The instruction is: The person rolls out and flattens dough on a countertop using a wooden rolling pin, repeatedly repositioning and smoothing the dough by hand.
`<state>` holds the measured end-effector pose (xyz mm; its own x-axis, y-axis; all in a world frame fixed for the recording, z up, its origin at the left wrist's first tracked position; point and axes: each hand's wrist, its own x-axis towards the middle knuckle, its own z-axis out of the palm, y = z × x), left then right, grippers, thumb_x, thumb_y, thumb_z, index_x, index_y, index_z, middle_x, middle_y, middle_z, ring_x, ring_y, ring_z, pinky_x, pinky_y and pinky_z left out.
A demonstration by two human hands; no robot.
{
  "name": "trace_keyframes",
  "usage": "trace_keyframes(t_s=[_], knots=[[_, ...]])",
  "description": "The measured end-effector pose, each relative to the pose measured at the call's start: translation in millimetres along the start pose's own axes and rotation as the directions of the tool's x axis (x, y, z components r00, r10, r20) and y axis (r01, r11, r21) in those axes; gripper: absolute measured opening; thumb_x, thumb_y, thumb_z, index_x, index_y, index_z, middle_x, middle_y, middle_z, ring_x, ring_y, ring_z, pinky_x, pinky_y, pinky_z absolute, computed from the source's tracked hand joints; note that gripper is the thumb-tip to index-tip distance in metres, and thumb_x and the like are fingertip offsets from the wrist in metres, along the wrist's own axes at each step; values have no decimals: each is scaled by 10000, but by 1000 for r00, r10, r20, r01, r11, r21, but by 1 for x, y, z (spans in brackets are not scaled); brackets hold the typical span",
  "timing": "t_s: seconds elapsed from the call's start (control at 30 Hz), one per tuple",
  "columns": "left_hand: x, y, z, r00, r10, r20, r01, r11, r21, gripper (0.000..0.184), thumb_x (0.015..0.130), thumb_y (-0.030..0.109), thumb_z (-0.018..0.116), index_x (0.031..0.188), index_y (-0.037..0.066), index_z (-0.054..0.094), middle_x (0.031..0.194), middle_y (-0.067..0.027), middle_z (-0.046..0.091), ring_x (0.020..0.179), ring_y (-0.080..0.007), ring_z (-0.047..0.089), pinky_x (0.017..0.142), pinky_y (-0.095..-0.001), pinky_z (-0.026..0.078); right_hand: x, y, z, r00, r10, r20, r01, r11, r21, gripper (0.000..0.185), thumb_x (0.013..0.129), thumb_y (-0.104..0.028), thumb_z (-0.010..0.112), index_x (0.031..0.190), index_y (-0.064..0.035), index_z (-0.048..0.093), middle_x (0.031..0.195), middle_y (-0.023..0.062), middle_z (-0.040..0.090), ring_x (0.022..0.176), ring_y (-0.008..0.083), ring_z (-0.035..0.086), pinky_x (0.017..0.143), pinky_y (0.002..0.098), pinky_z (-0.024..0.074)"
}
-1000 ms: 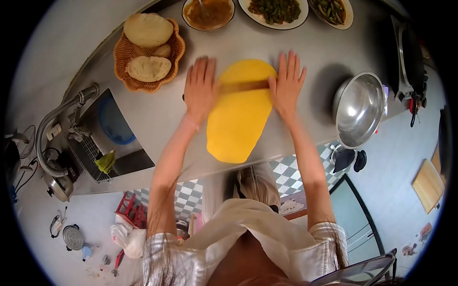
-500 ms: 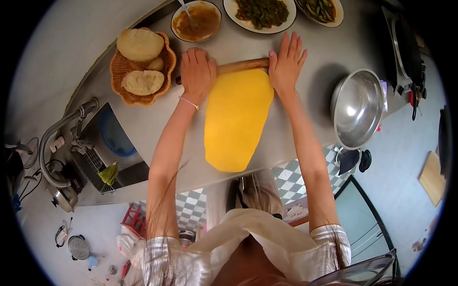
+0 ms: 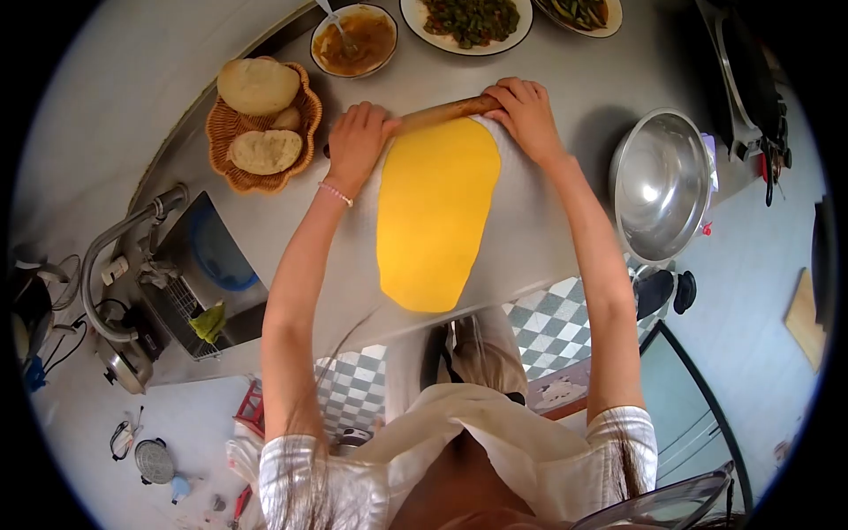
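Note:
A long oval sheet of yellow dough (image 3: 437,216) lies flat on the metal counter (image 3: 530,247), its near end close to the front edge. Across its far end rests a wooden rolling pin (image 3: 446,114), tilted slightly up to the right. My left hand (image 3: 358,137) is closed over the pin's left end, with a beaded bracelet at the wrist. At the other end, my right hand (image 3: 527,115) has its fingers curled round the pin. The undersides of both hands are hidden.
Left stands a wicker basket (image 3: 215,132) with bread pieces, beside a sink (image 3: 252,305) and faucet (image 3: 93,256). Along the back are a bowl of brown sauce (image 3: 358,44) and two plates of green food (image 3: 468,25). A steel bowl (image 3: 658,190) sits at the right edge.
My right hand's fingers, stretched out flat before, now curl round the rolling pin. The pin's right end has shifted a little farther away, and the view has moved slightly.

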<state>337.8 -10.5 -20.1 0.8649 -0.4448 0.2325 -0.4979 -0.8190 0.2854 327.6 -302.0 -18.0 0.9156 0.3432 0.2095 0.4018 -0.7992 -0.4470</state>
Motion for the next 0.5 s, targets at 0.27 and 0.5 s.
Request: trace_keyframes(t_s=[0.27,0.5], knots=[[-36,22,-14,997,73,-3,-73,994,-76,261,884,283,588,977,40,572,959,-115,567,933,-335,522,829,-440,418,-86,-69,-16,971,240,-10,-240,966,-92,408,822,-229,649,1205,-110,574,1158,92,557,1113,275,504,1014,434,321],[8,25,15,984,-138,-112,137,990,-14,241,877,194,500,1011,-6,518,999,-155,543,934,-363,492,832,-437,403,-44,-50,25,860,443,-253,-490,856,-166,685,848,-355,597,1408,-34,367,1478,200,313,1401,361,221,1120,551,147]])
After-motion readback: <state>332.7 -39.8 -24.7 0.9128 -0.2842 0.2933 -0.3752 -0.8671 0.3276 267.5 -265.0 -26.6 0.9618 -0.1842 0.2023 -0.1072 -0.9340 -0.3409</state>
